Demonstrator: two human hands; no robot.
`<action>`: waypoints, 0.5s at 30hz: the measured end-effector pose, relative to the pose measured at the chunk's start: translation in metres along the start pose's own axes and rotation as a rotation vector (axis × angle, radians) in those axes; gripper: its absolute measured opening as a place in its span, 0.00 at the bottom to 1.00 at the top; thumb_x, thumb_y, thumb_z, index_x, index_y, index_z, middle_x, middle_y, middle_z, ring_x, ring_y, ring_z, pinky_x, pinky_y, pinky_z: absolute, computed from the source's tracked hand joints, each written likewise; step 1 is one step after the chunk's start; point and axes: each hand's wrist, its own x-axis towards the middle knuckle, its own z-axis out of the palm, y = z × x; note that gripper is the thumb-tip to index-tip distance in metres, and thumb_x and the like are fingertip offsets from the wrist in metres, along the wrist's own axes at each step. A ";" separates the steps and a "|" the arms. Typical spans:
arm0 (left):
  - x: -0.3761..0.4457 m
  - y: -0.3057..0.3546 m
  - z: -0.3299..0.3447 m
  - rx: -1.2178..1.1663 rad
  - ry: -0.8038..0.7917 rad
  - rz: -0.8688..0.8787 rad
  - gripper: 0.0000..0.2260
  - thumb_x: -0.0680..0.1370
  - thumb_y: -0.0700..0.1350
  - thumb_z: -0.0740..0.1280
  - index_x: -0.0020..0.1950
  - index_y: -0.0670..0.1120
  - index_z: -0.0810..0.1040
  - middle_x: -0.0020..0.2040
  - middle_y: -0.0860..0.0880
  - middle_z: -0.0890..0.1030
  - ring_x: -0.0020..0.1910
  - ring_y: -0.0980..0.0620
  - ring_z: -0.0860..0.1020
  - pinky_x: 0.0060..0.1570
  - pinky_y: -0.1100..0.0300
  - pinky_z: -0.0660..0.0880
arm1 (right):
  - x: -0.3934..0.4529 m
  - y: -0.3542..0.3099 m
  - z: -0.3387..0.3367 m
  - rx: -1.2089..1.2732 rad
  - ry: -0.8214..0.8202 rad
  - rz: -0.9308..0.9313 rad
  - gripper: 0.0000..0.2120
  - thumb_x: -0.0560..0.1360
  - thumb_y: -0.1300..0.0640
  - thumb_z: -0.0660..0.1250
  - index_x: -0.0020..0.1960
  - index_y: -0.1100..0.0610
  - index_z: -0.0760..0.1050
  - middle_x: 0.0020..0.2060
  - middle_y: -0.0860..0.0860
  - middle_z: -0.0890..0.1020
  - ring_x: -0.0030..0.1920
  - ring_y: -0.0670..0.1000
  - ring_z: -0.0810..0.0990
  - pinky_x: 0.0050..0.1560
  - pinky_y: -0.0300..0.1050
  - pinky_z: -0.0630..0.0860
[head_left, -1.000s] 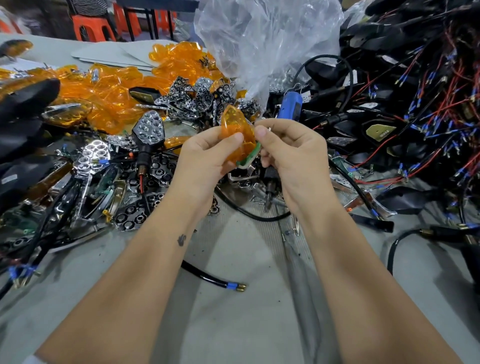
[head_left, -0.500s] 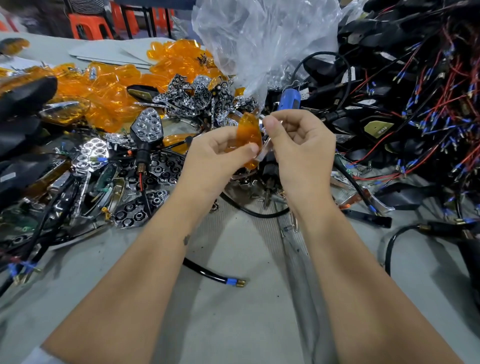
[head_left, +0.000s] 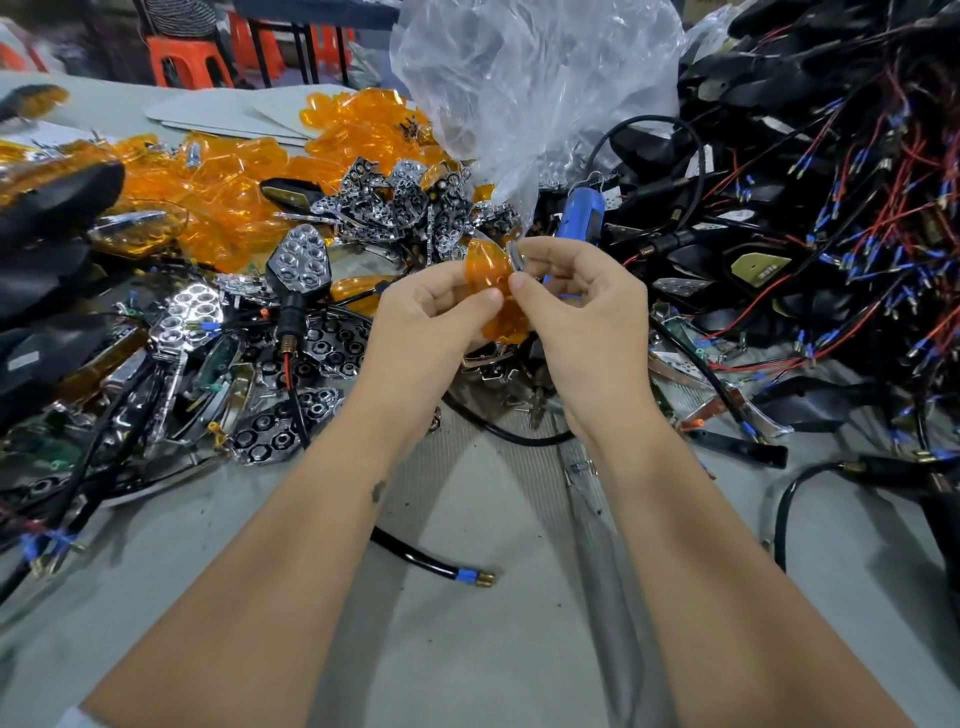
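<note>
Both hands hold one orange lens (head_left: 493, 291) up above the counter (head_left: 467, 649), its long axis roughly upright. The left hand (head_left: 426, 317) pinches its left side with thumb on the face. The right hand (head_left: 576, 312) pinches the right edge, where a thin silvery piece (head_left: 514, 257) stands against the lens.

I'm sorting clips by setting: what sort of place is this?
Probably an assembly workshop for vehicle indicator lamps: heaps of translucent orange plastic lenses, chrome honeycomb reflector plates and black wired lamp housings crowd the grey table; the left hand and right hand hold one orange lens.
</note>
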 end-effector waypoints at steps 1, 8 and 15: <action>0.000 0.000 0.000 -0.013 0.010 -0.015 0.09 0.78 0.36 0.67 0.52 0.47 0.84 0.50 0.45 0.86 0.53 0.44 0.84 0.58 0.46 0.79 | 0.000 0.000 -0.001 -0.003 0.010 -0.008 0.11 0.74 0.67 0.71 0.50 0.53 0.81 0.41 0.45 0.82 0.41 0.39 0.78 0.44 0.31 0.74; 0.001 0.003 -0.001 -0.136 0.070 -0.091 0.09 0.81 0.34 0.64 0.51 0.45 0.83 0.47 0.48 0.87 0.45 0.54 0.84 0.45 0.63 0.79 | -0.001 -0.005 -0.002 0.041 0.020 -0.022 0.09 0.74 0.68 0.71 0.49 0.56 0.82 0.40 0.49 0.83 0.40 0.41 0.80 0.45 0.35 0.78; 0.001 0.004 -0.001 -0.197 0.046 -0.088 0.09 0.80 0.34 0.64 0.51 0.44 0.84 0.46 0.47 0.87 0.45 0.53 0.85 0.45 0.62 0.80 | -0.003 -0.007 -0.001 -0.015 -0.044 -0.075 0.11 0.74 0.68 0.71 0.48 0.53 0.82 0.39 0.44 0.84 0.40 0.40 0.81 0.44 0.34 0.77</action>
